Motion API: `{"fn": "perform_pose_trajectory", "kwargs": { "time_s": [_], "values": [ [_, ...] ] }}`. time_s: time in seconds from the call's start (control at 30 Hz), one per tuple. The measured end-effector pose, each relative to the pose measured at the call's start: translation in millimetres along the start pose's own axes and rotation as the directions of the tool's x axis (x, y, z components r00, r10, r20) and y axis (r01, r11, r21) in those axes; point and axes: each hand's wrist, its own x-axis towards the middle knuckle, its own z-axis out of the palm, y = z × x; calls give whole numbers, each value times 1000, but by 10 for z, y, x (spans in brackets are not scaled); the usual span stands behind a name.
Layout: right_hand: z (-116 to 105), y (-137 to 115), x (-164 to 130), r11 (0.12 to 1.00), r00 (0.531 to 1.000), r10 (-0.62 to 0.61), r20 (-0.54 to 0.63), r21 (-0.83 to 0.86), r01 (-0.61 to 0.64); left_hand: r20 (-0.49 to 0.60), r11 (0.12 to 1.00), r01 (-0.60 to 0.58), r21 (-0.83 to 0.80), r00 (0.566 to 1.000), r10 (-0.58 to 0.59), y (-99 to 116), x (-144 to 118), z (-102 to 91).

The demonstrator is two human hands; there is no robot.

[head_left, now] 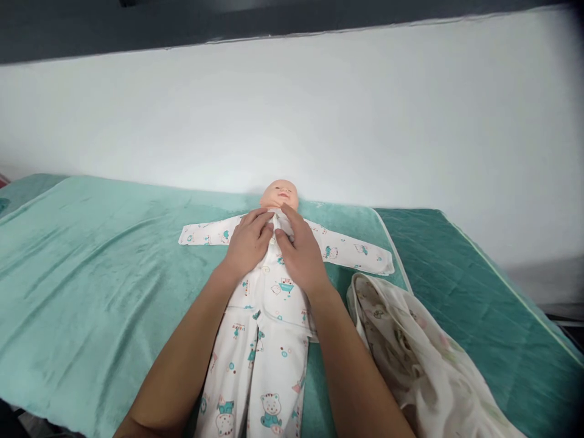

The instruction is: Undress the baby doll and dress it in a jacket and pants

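Observation:
A baby doll [280,193] lies on its back, head toward the wall, dressed in a white long-sleeved baby shirt [278,301] with small coloured prints. Matching baby pants [274,389] extend below it toward me. My left hand [250,240] is at the left of the shirt's button front, just under the doll's neck, thumb and fingers closed on the cloth. On the other side of the opening, my right hand [301,252] holds the shirt between thumb and fingers. A button shows between the hands. Both sleeves lie stretched out sideways.
A light green blanket [91,274] with a few folds covers the surface under the doll. At the right lies a crumpled whitish printed cloth [424,347], over a darker green quilted cover [469,286]. A white wall [292,109] rises behind the doll.

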Motion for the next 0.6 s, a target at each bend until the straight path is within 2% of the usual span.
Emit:
{"fn": "perform_pose_trajectory", "kwargs": {
  "time_s": [0.13, 0.3, 0.47, 0.6],
  "values": [
    [-2, 25, 33, 999, 996, -39, 86, -17, 41, -12, 1000, -19, -11, 1000, 19, -24, 3, 13],
    [11, 28, 26, 998, 999, -49, -6, 29, 49, -5, 999, -32, -8, 999, 32, -20, -5, 3],
    [29, 16, 1, 998, 997, 7, -78, 62, -2, 33, 999, -48, 23, 998, 48, -6, -20, -18],
    [33, 18, 4, 1000, 999, -12, -40, 9, 12, 61, 996, -72, 58, 996, 68, -19, -26, -27]
  ]
}}
